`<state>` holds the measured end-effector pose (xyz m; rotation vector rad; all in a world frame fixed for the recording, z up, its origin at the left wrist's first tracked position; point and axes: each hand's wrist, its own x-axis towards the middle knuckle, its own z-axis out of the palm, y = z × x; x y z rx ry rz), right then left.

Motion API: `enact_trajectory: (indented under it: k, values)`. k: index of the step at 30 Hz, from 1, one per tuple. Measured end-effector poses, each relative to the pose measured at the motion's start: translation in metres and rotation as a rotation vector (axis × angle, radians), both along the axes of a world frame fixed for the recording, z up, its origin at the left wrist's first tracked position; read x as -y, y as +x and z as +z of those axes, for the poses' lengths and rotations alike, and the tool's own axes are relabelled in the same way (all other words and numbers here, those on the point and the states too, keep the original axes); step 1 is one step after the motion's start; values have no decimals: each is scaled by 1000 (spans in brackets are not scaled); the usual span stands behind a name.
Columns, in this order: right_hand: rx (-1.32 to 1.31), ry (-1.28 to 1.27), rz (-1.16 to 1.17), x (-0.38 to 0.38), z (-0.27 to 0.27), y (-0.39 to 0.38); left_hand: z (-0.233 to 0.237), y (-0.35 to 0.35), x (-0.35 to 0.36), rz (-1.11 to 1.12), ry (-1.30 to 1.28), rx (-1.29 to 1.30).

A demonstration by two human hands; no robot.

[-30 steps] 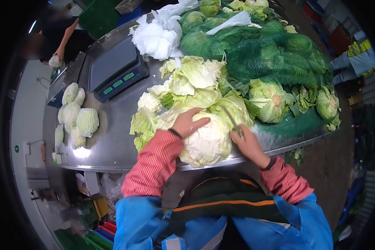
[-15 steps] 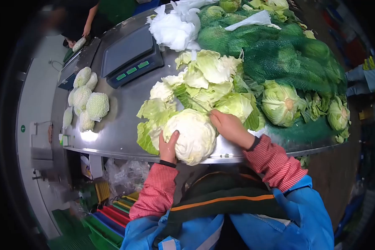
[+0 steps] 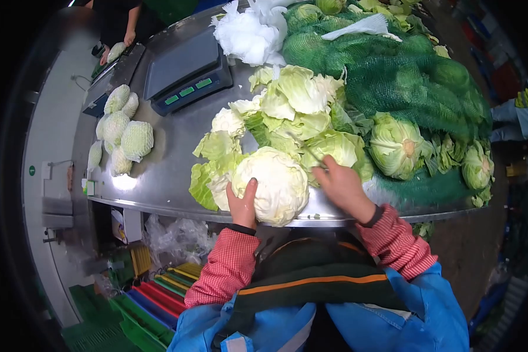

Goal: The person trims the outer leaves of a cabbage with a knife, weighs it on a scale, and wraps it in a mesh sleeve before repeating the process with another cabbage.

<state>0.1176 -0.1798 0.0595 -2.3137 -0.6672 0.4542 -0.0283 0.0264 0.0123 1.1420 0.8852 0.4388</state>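
A pale, stripped cabbage (image 3: 276, 185) rests at the table's front edge, among loose outer leaves. Against its left side is my left hand (image 3: 242, 202), thumb up on the surface and fingers around the side. My right hand (image 3: 343, 186) is closed round a knife (image 3: 311, 152), just right of the cabbage. The thin blade points up and left over the cut leaves (image 3: 302, 97); its handle is hidden in my fist. To the right sits a whole green cabbage (image 3: 398, 146) with its cut stem facing me.
Green net sacks (image 3: 405, 79) of cabbages cover the back right. A scale (image 3: 188, 73) stands at back left, near several net-wrapped cabbages (image 3: 116, 126). White foam nets (image 3: 252, 32) lie behind the leaves. A co-worker's hand (image 3: 129, 38) is at the far left.
My right hand and the knife have moved right and slightly down, away from the cabbage. My left hand remains against the cabbage, which sits slightly differently in view.
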Motion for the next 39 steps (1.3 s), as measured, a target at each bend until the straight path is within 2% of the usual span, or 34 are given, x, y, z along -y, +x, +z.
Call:
enact_trajectory:
  k: [3,6,12,14,18,19,22,24,25,27,28,30,33,39]
  values:
    - [356,52,54,-37,0,-1,0,4,0,3,75,-32]
    - [446,-31,195,-50,-21,12,-5,-1,5,-7,211,-83]
    - [398,-164,193,-68,-56,56,-25,-6,10,-32,490,-10]
    - [310,-178,159,-67,-64,66,-24,-18,14,-76,551,25]
    - [150,-161,129,-62,-66,75,5,-37,15,-253,691,171]
    - [157,-157,130,-61,-66,76,23,-39,11,-369,724,54]
    - [131,-121,114,-62,-64,75,39,-2,-24,-468,414,-124]
    - [84,-74,73,-63,-55,73,33,38,-42,-511,612,-202]
    - [43,-63,80,-61,-54,75,45,50,-46,-601,483,-238]
    - [-46,-41,99,-58,-55,73,38,58,-57,-798,380,-243]
    - [-55,53,118,-54,-57,71,36,59,-61,-891,324,-249]
    - [-70,244,162,-45,-60,67,35,54,-63,-883,333,-248]
    - [104,12,232,-43,1,39,34,44,-61,-844,382,-165]
    - [155,42,288,-41,-23,55,50,30,-50,-822,504,-94]
